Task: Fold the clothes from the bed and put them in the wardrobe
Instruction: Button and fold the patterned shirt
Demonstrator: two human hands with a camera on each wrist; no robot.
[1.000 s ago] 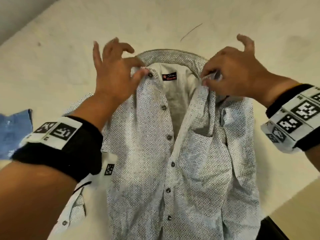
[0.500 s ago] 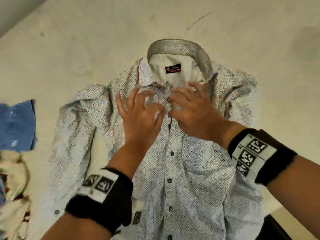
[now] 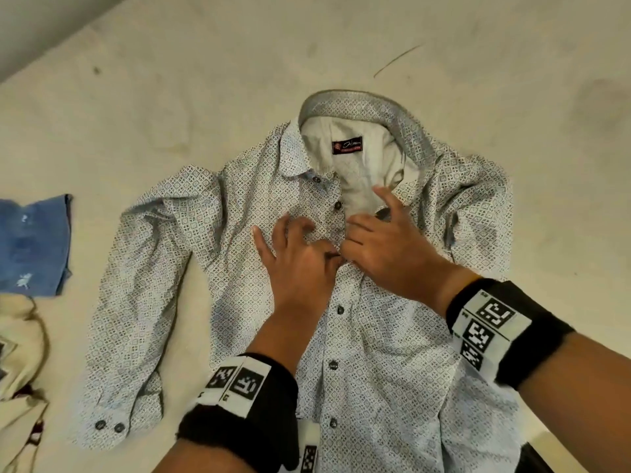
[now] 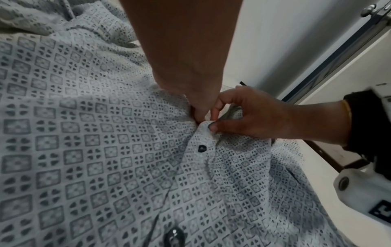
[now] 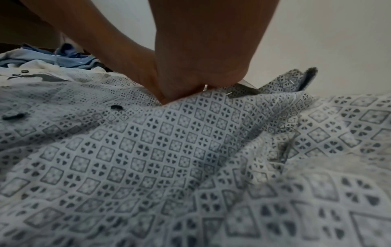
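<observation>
A white long-sleeved shirt [image 3: 239, 268] with a small grey diamond print lies face up on the bed sheet [image 3: 205, 80], collar [image 3: 358, 100] at the far end and both sleeves spread out. Both hands meet at the button placket on the chest. My left hand [image 3: 317, 244] has its thumb and forefinger down on the left placket edge, and the other fingers are spread. In the left wrist view my right hand [image 4: 213, 121] pinches the opposite placket edge between thumb and forefinger, just above a dark button [image 4: 202, 148]. The button under the fingers is hidden.
A blue denim piece [image 3: 30, 244] and a cream garment [image 3: 17, 353] lie on the bed to the left. More blue clothes [image 5: 63, 58] show in the right wrist view. The bed's edge [image 3: 546, 448] runs at lower right. A white door with a metal frame [image 4: 338, 58] stands beyond.
A second ago both hands held the collar ends up. The shirt now lies flat with sleeves spread, and both hands have come down to the chest placket and pinch it.
</observation>
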